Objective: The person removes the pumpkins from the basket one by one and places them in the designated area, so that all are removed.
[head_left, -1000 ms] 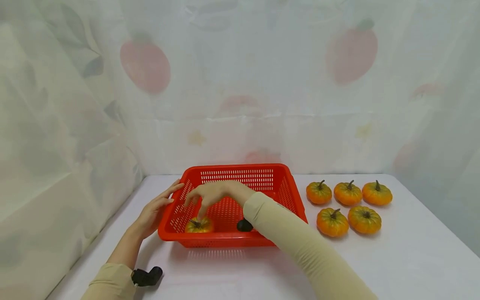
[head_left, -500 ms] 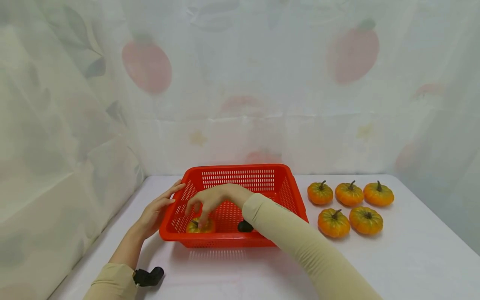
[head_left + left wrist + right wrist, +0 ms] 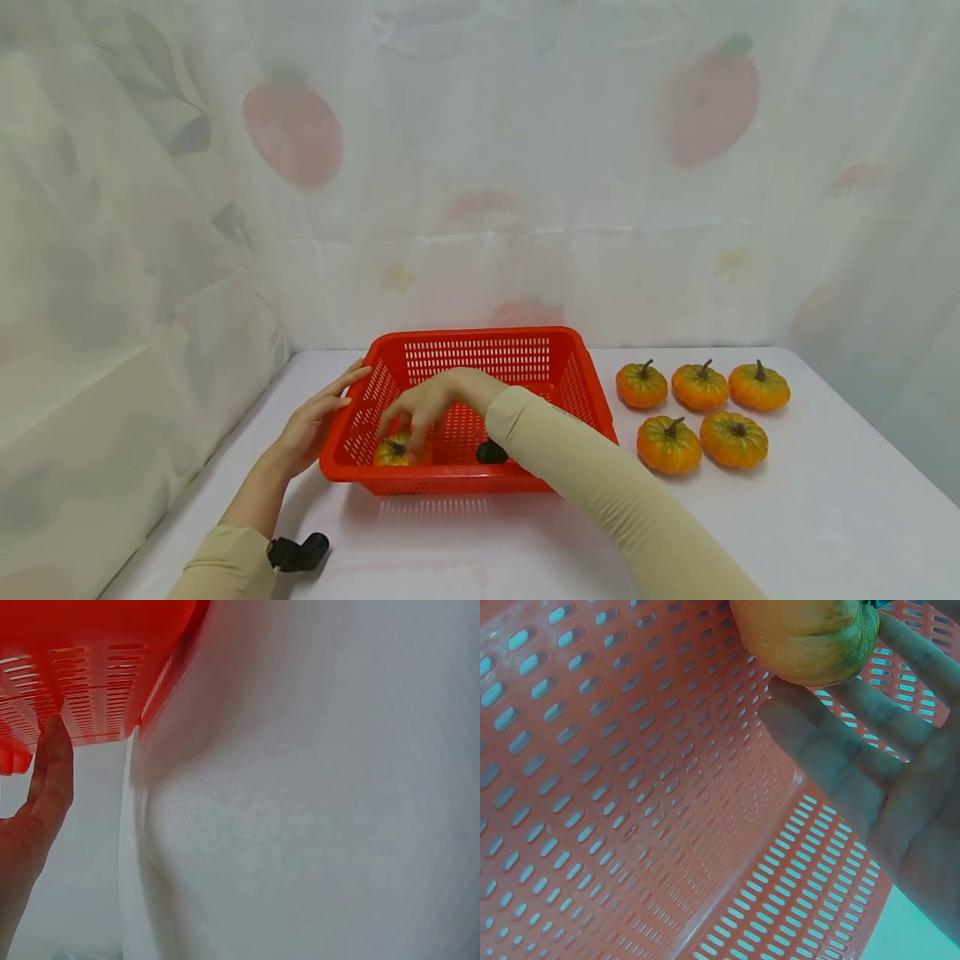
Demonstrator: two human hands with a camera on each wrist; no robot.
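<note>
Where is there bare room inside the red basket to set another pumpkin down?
The basket floor is bare at the back and right. The front left is crowded: a pumpkin under the right hand.
</note>
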